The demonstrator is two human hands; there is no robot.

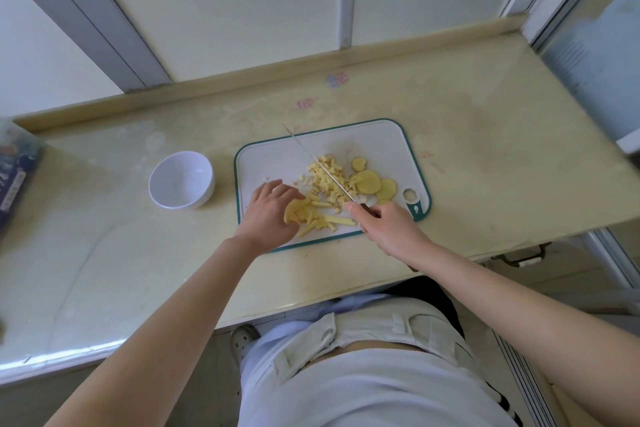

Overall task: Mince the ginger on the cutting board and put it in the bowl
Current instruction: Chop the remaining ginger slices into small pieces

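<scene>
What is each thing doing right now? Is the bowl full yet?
bowl, upright, empty.
ginger, partly cut: cubes, strips, round slices.
cutting board, flat, carrying ginger.
knife, blade over the cubes.
right hand, grips knife handle.
left hand, holds a ginger piece.

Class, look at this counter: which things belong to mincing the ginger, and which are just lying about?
Part of the job: ginger, cutting board, knife gripped by the right hand, left hand holding a ginger piece, empty bowl.

Lying about: blue packet at the counter's left edge, coloured stickers near the wall.
</scene>
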